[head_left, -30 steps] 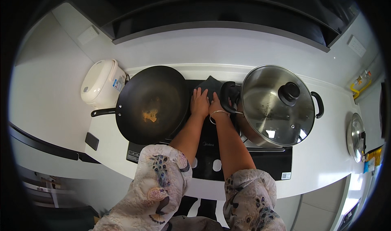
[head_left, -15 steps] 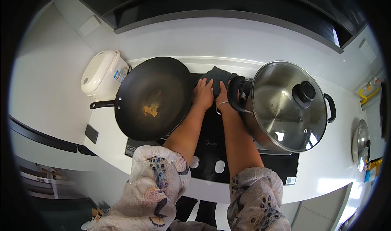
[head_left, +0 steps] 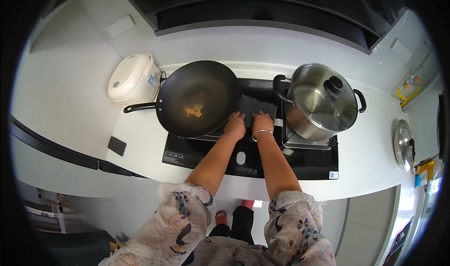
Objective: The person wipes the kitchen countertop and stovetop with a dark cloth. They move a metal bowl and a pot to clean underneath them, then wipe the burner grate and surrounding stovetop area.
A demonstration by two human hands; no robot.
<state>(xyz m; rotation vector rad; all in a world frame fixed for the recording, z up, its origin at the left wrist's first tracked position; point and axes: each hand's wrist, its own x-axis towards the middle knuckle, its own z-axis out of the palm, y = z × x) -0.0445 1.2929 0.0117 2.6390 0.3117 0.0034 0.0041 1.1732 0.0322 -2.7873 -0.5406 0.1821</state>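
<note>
Both hands flat, palms down on dark cloth [head_left: 253,107] on black cooktop [head_left: 300,160] btwn wok [head_left: 197,97] & lidded steel pot [head_left: 321,102]. Left hand [head_left: 235,126], right hand [head_left: 262,123] pressing cloth's near edge, fingers open, not gripping.

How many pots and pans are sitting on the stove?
2. A black wok sits on the left of the stovetop; a lidded steel pot sits on the right. None looks hidden.

One head-worn fisheye view looks steeply down, from close above, onto the black stovetop [head_left: 300,160].
</note>
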